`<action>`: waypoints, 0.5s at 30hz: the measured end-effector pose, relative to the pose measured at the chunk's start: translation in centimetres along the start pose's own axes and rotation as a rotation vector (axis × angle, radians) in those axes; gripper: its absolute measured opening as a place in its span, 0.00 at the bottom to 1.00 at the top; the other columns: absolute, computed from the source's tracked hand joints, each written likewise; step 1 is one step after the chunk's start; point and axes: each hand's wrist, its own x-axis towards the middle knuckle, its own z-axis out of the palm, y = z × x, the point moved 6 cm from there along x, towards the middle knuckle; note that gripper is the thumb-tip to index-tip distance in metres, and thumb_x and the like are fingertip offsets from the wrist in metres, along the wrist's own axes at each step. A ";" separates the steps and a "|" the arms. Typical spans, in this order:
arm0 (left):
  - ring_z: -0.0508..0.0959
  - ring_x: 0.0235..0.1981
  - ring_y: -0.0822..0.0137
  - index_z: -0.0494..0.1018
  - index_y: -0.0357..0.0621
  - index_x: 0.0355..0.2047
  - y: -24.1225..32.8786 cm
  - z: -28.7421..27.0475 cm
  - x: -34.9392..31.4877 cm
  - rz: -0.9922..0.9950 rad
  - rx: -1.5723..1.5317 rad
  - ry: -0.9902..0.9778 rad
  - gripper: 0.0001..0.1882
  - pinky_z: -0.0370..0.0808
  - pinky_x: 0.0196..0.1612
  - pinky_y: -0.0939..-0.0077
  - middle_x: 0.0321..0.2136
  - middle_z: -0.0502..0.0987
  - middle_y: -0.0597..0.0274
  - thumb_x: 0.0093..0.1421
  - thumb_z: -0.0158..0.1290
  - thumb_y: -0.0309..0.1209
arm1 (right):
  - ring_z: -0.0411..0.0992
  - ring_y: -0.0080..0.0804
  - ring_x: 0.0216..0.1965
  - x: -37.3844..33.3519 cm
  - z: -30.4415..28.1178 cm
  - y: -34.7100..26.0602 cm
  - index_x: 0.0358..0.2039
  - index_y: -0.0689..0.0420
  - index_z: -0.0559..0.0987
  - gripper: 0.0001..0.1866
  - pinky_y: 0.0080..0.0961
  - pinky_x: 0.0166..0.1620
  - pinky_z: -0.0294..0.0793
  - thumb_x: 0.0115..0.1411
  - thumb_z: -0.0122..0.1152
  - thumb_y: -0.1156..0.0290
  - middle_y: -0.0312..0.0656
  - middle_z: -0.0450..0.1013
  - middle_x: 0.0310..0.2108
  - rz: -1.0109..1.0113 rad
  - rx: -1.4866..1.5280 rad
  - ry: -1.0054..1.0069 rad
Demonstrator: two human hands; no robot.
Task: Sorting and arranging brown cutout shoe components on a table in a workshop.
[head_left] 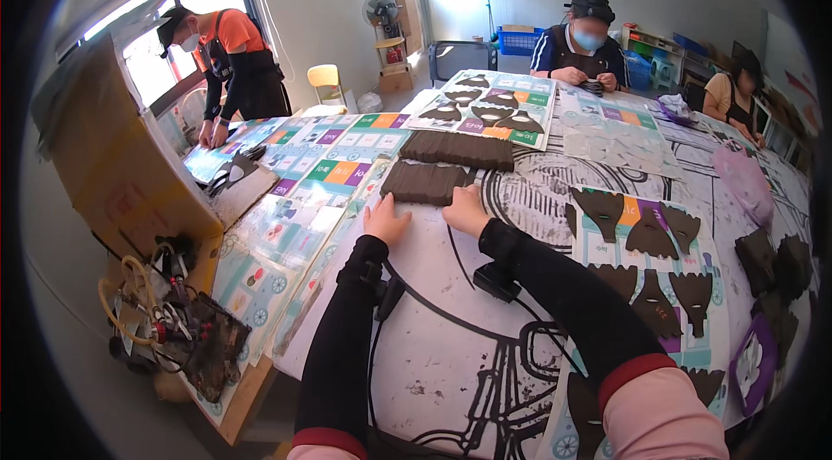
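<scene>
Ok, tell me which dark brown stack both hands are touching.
The nearer, shorter stack: left hand and right hand touch its ends; the longer stack lies beyond, untouched.

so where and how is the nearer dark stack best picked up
Probably by its left and right ends, squeezed inward, from the wearer's side: the nearer dark stack looks like a long row of thin pieces, so end pressure should keep it together, and the other stack lies close behind.

brown stack [425, 184]: matt, ridged | printed sheets [299, 217]: glossy | carton [130, 174]: cardboard, possibly rough
</scene>
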 end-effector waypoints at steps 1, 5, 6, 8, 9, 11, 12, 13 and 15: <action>0.56 0.63 0.59 0.54 0.37 0.60 -0.1 0.0 0.3 0.004 0.002 -0.001 0.41 0.43 0.65 0.57 0.59 0.61 0.50 0.52 0.49 0.50 | 0.63 0.60 0.48 0.2 0.1 -0.2 0.36 0.72 0.73 0.20 0.38 0.54 0.63 0.44 0.55 0.70 0.68 0.63 0.44 0.011 0.027 0.022; 0.56 0.63 0.56 0.53 0.36 0.61 -0.4 0.2 0.4 -0.036 -0.070 0.016 0.43 0.47 0.64 0.58 0.59 0.60 0.46 0.51 0.51 0.50 | 0.62 0.60 0.49 1.0 0.4 0.1 0.37 0.70 0.73 0.19 0.40 0.54 0.63 0.44 0.54 0.71 0.67 0.62 0.45 0.030 0.071 0.015; 0.56 0.62 0.54 0.52 0.35 0.61 -1.0 0.2 0.4 -0.044 -0.121 0.040 0.45 0.48 0.64 0.59 0.59 0.59 0.44 0.50 0.52 0.51 | 0.62 0.60 0.50 1.3 0.7 -0.3 0.37 0.70 0.73 0.20 0.40 0.55 0.62 0.44 0.54 0.71 0.66 0.61 0.46 0.012 0.074 -0.025; 0.55 0.63 0.53 0.50 0.33 0.61 -1.6 0.5 0.6 -0.037 -0.153 0.041 0.46 0.49 0.64 0.61 0.59 0.57 0.41 0.51 0.52 0.51 | 0.62 0.60 0.50 1.5 1.1 0.0 0.39 0.69 0.72 0.20 0.41 0.55 0.62 0.45 0.53 0.71 0.66 0.61 0.47 0.022 0.061 -0.051; 0.54 0.63 0.51 0.48 0.31 0.61 -1.7 0.5 0.6 -0.026 -0.191 0.041 0.47 0.49 0.64 0.63 0.60 0.55 0.39 0.52 0.52 0.52 | 0.63 0.60 0.50 1.6 1.3 0.2 0.40 0.69 0.72 0.21 0.41 0.54 0.62 0.45 0.52 0.70 0.65 0.62 0.47 -0.011 0.063 -0.039; 0.52 0.64 0.51 0.46 0.29 0.62 -1.8 0.3 0.5 0.008 -0.349 -0.010 0.47 0.49 0.64 0.66 0.61 0.53 0.38 0.54 0.52 0.51 | 0.63 0.61 0.49 1.8 1.1 1.1 0.41 0.69 0.72 0.21 0.41 0.54 0.63 0.46 0.52 0.70 0.65 0.63 0.46 -0.036 0.062 -0.022; 0.50 0.65 0.51 0.44 0.28 0.62 -1.3 0.2 0.5 0.043 -0.508 -0.060 0.48 0.48 0.64 0.69 0.62 0.50 0.38 0.55 0.51 0.51 | 0.64 0.60 0.48 1.7 0.5 2.1 0.42 0.68 0.72 0.22 0.40 0.54 0.63 0.46 0.51 0.70 0.65 0.64 0.46 -0.043 0.072 0.007; 0.50 0.65 0.51 0.44 0.28 0.62 -0.8 0.1 0.5 0.055 -0.513 -0.070 0.48 0.48 0.64 0.69 0.62 0.50 0.38 0.55 0.51 0.51 | 0.64 0.60 0.48 1.6 -0.3 3.1 0.42 0.68 0.72 0.22 0.40 0.53 0.64 0.46 0.51 0.70 0.65 0.64 0.45 -0.048 0.080 0.038; 0.45 0.66 0.55 0.41 0.27 0.62 -0.9 -0.4 -0.2 0.051 -0.571 -0.114 0.44 0.43 0.65 0.73 0.63 0.46 0.41 0.60 0.45 0.49 | 0.65 0.59 0.48 0.5 -1.5 3.1 0.43 0.68 0.71 0.23 0.39 0.52 0.65 0.46 0.51 0.70 0.65 0.64 0.45 -0.074 0.121 0.000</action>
